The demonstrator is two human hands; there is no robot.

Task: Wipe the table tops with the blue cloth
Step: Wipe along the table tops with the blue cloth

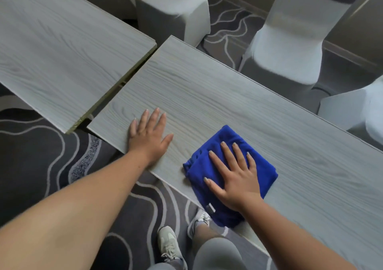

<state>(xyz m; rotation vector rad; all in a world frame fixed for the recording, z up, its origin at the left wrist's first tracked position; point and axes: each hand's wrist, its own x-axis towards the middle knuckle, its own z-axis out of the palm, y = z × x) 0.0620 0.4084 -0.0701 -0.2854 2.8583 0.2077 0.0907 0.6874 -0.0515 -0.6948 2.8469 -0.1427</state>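
Observation:
A folded blue cloth [228, 145] lies on the near edge of a long pale wood-grain table [228, 95], its lower part hanging over the edge. My right hand [234, 178] presses flat on the cloth with fingers spread. Left of it, my left hand [148, 134] rests flat on the bare table top near its left end, palm down, holding nothing. A second table [62, 48] of the same finish stands to the left, separated by a narrow gap.
Several white-covered chairs [174, 8] [290, 48] stand behind the tables, another at the right edge [356, 108]. Dark patterned carpet [51, 155] lies below. My legs and pale shoes [170, 242] stand close to the near table edge.

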